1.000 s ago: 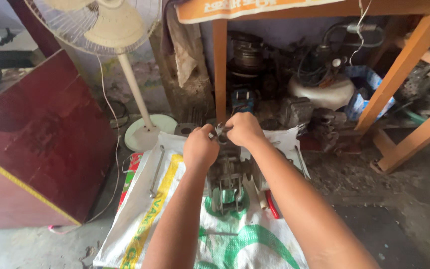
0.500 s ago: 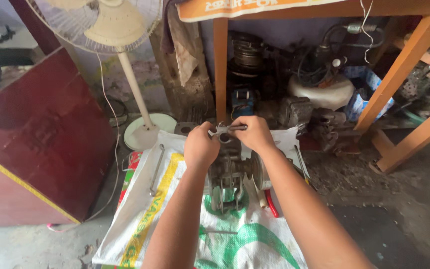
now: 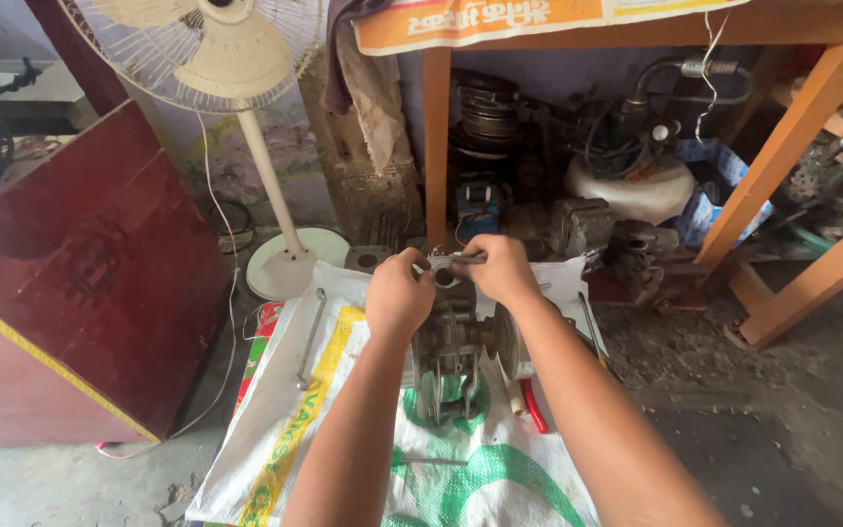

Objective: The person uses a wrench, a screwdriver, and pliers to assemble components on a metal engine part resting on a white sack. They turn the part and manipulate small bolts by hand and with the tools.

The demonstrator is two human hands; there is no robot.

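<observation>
Currently both hands work at the top of one metal engine part [image 3: 453,342], finned and grey, standing on a white woven sack [image 3: 343,429] spread on the floor; left hand [image 3: 397,298] is closed around the part's upper left edge, steadying it; right hand [image 3: 501,268] is closed on a thin metal rod or pin [image 3: 465,260] that lies across the round bore at the top, just between the two hands; whether the rod is a tool or a pin I cannot tell.

Step, as I judge it: working that rod at the bore, either seating or driving it; next move probably calls for the left hand to keep the part from rocking while the right keeps the rod square to the hole; slip risk is the part tipping on the soft sack.

Count near the hands: one engine part; one rod; one long spanner [image 3: 308,337] on the sack to the left of the left hand, well apart; one red-handled tool [image 3: 533,408] below the right forearm, just beside the part; one thin pin-like piece [image 3: 431,461] on the sack below the part.

Further out: one pedestal fan [image 3: 246,127] beyond the left hand; one orange-legged surface [image 3: 792,127] beyond the right, with engine scrap underneath.
</observation>
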